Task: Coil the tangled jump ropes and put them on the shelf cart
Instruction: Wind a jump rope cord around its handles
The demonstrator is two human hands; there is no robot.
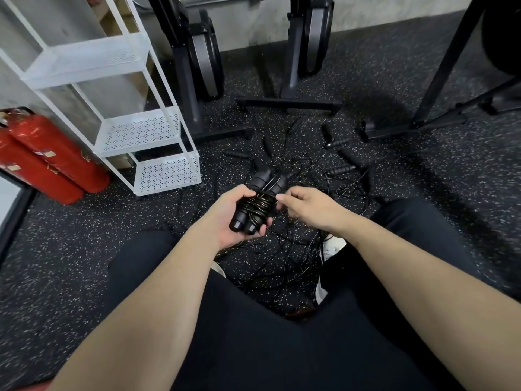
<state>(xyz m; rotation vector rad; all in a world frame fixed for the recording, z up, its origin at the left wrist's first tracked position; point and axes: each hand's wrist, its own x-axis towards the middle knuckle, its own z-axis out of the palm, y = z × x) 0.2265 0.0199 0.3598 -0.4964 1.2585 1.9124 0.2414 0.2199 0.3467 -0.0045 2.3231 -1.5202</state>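
Two hands are in view: the left hand (225,218) and the right hand (304,207). One coiled jump rope (258,204) is counted, comprising two handles side by side with cord wound round them. Loose jump rope handles (339,169) on the floor number at least seven; the exact count cannot be told against the dark speckled surface. The tangled cords (296,244) cannot be separated into a count. One white shelf cart (141,131) shows three tiers. Two red fire extinguishers (42,159) are present. Two upright black machines (203,55) stand at the wall.
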